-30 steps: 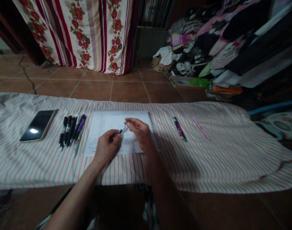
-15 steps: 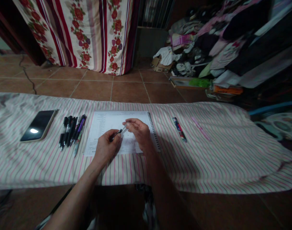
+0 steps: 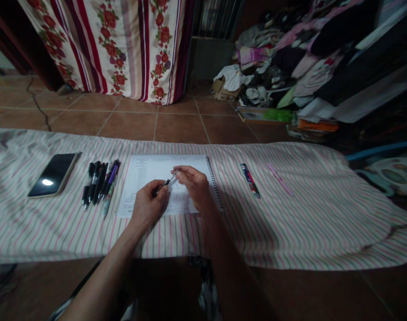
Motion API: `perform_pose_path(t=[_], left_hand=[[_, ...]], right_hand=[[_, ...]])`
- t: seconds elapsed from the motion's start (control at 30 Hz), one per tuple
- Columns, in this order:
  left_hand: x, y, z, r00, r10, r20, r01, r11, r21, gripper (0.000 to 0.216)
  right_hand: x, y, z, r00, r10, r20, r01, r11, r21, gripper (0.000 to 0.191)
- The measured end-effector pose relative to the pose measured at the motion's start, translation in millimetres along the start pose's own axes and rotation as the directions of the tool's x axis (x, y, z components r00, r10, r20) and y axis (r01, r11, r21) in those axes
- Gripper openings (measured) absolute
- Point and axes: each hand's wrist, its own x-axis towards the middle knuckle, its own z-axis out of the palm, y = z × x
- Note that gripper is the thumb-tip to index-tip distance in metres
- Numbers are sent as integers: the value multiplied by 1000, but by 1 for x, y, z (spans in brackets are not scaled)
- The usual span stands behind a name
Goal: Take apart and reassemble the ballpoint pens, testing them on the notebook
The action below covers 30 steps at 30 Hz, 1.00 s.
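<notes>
Right hand has shifted, fingertips now at upper end of slim black pen, grip unclear from here. Striped cloth table; spiral notebook mid-table under both hands. Left hand pinches pen's lower barrel. I read step as two-handed pen handling; next move needs steady pinch.

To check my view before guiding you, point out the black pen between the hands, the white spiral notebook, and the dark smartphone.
Slim black-and-silver pen (image 3: 164, 183), head view, point on its barrel.
White spiral-bound notebook (image 3: 163, 164), head view, point on the bare upper page.
Dark-screened smartphone with tan edge (image 3: 51, 175), head view, point on its screen.
</notes>
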Motion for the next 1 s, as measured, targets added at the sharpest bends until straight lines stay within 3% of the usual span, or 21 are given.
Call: perform_pose_path(t=[1.0], left_hand=[[-4,9,-1,1000,-22,-13,21,999,-28,25]], right_hand=[[-3,-7,-1,996,70,49,-75,990,120,24]])
